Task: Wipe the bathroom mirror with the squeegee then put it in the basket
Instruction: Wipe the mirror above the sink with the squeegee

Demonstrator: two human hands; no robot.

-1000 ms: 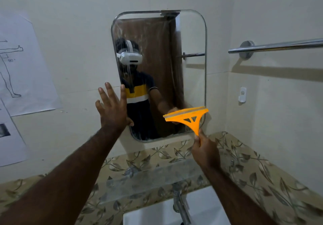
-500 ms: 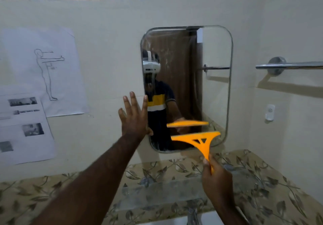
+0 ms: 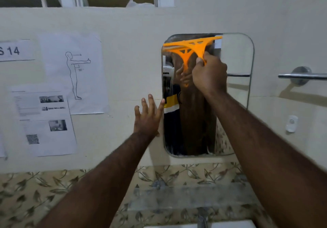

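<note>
Two bare forearms reach up from the bottom edge toward a cream bathroom wall (image 3: 177, 20). Across the bottom, from 7 to 5 o'clock, runs a band of leaf-patterned tile (image 3: 35, 192), with a faucet (image 3: 203, 219) just visible at 6 o'clock. Several printed paper sheets (image 3: 70, 72) are stuck to the wall at 9 o'clock; one shows an outline figure with an arm held straight out, another reads "14". A rounded rectangular mirror (image 3: 235, 65) hangs on the wall at about 2 o'clock from the centre, reflecting a dark wooden surface and a yellow-and-navy shirt. A chrome towel rail (image 3: 304, 76) juts in from the right edge at 3 o'clock. The right hand (image 3: 209, 75) is closed around the handle of an orange squeegee (image 3: 194, 46), whose wide blade lies against the top left part of the mirror, tilted slightly with its right end higher. The left hand (image 3: 147, 118) is spread wide, fingers fanned, flat near the wall just beside the mirror's left edge, holding nothing. A small white wall hook (image 3: 291, 123) sits below the rail at 4 o'clock.
</note>
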